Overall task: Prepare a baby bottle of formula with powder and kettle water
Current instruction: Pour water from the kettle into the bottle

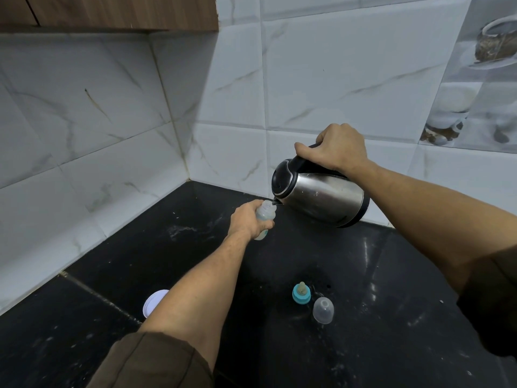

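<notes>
Two grips share this pour above the black bench (391, 275). The biggest thing in play is the steel kettle (321, 197). Your right grip (335, 148) is wrapped tight round its black handle. The body hangs below and left of that grip, tipped over, lid closed, spout low.

The spout tip sits right at the mouth of the baby bottle (267, 212). Your left grip (246, 219) is clamped round the bottle's middle, fingers curled about it. The neck pokes out past the thumb side and leans toward the kettle. Whether the bottle's base rests on the bench or hangs clear of it cannot be told, and neither a stream nor the level inside shows.

To pour well, tip slowly from the right wrist so the water comes thin, because that mouth looks narrow for such a spout. Brace the bottle and hold your fingers below the neck, away from any hot spill. Watch the level and right the kettle early.

Nearer you than either grip, a white round lid (155, 302) peeks from behind your left forearm. The clear dome cap (323, 310) and the blue teat ring (301, 294) stand just beside each other, well back from the left grip, ready for closing.
</notes>
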{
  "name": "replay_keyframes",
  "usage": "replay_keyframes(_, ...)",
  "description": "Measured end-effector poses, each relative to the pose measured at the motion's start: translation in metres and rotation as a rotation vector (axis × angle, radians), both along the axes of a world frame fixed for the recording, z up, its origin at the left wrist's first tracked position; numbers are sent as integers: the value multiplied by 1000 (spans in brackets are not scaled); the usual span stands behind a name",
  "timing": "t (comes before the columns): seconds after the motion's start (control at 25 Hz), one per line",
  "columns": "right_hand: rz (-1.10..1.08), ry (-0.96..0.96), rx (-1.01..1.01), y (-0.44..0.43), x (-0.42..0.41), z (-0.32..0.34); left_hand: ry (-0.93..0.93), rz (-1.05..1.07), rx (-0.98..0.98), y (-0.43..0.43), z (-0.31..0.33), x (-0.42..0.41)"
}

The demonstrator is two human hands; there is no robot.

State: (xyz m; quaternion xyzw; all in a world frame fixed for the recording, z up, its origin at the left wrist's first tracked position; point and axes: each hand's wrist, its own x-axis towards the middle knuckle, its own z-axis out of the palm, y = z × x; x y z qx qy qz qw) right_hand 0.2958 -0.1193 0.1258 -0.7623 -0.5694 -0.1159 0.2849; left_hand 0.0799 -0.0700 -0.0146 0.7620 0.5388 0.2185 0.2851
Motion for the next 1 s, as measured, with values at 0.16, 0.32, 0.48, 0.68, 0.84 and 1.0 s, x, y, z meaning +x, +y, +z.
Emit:
replay_keyframes(0.16,-8,-4,3,-2,0,0,-5,6,-1,-1,1,1)
replay_keyframes(0.32,-10,-12,-5,-3,0,1,-4,-2,5,-2,1,2)
replay_keyframes(0.48,-17,-13,-4,-4,1,1,-12,3,3,-2,0,3)
replay_keyframes(0.68,-15,-13,-4,-3,3,0,-17,3,1,-2,-1,4)
replay_keyframes(0.84,-16,-16,-2,-3,4,0,-12,-1,3,-1,-1,5)
replay_keyframes(1.0,-19,-18,-2,-3,6,1,-23,-5,0,-1,0,7)
